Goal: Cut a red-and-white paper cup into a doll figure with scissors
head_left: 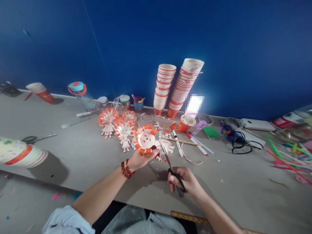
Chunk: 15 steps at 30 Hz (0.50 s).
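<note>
My left hand (143,158), with red beads round its wrist, grips a paper doll (147,139) that has a round face and a fringe of orange strips. The doll's white paper dress reaches to the right of the face. In my right hand (185,182) are black-handled scissors (172,169), their blades pointing up at the dress. Whether the blades touch the paper I cannot tell. Several finished-looking paper dolls (124,131) with orange fringes lie just left of the held one. Paper scraps (167,130) are strewn behind it.
Two tall stacks of paper cups (165,87) lean near the blue wall. An orange cup (185,123) holds scraps. Markers (179,144) lie right of the doll. A glue gun (234,133) with a black cord sits farther right. More scissors (36,139) lie left, near a tipped cup stack (21,152).
</note>
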Each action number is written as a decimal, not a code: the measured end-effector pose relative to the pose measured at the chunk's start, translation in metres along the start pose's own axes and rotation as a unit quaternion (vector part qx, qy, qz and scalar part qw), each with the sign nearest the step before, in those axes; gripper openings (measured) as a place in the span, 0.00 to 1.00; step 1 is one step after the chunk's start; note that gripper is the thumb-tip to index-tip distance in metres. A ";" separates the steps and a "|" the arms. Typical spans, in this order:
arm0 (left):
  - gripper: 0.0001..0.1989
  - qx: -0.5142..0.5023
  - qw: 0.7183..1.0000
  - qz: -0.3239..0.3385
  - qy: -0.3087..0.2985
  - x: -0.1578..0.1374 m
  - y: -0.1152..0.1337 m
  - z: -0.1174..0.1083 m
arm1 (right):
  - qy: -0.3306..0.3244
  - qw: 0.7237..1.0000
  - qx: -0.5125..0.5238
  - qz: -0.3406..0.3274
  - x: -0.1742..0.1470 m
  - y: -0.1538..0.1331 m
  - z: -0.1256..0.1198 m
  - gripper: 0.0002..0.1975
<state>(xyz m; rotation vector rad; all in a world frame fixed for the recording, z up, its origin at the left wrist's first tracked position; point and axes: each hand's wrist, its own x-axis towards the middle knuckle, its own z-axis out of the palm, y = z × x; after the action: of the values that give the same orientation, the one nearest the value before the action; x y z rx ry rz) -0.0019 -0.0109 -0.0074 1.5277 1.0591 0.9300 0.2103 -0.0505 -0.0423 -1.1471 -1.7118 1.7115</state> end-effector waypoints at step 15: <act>0.16 -0.002 1.000 -0.003 0.023 -0.007 0.017 0.004 | 0.023 1.000 0.008 -0.015 -0.001 -0.008 0.008 0.28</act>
<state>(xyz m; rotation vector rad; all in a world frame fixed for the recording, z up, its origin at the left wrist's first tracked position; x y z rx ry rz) 0.0021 -0.0200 0.0081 1.5061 1.0930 0.9667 0.2028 -0.0552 -0.0350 -1.1390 -1.6773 1.6646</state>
